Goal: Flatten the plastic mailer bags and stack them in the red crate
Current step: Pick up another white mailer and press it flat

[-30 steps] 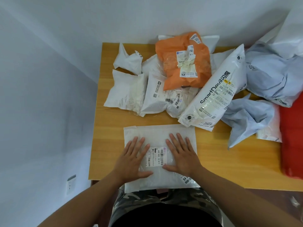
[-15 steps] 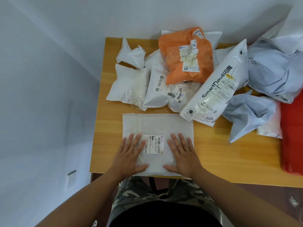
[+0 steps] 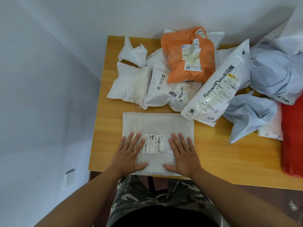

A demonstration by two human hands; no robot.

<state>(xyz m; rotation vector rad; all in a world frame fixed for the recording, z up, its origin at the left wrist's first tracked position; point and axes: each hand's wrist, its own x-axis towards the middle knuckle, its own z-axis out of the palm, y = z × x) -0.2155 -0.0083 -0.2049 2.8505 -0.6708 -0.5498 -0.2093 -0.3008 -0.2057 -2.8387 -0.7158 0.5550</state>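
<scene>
Head view: white bubble mailer (image 3: 158, 123) lies flat, lower centre, on the counter (image 3: 229, 154).
Left hand (image 3: 129, 154): fingers straight, pressing the mailer.
Right hand (image 3: 182, 154): likewise flat, pressing.

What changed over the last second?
Both hands, left hand and right hand, stayed flat on the white mailer and slid it away from the table edge, so less overhangs. Nothing gripped or released. The bag pile is unchanged.
</scene>
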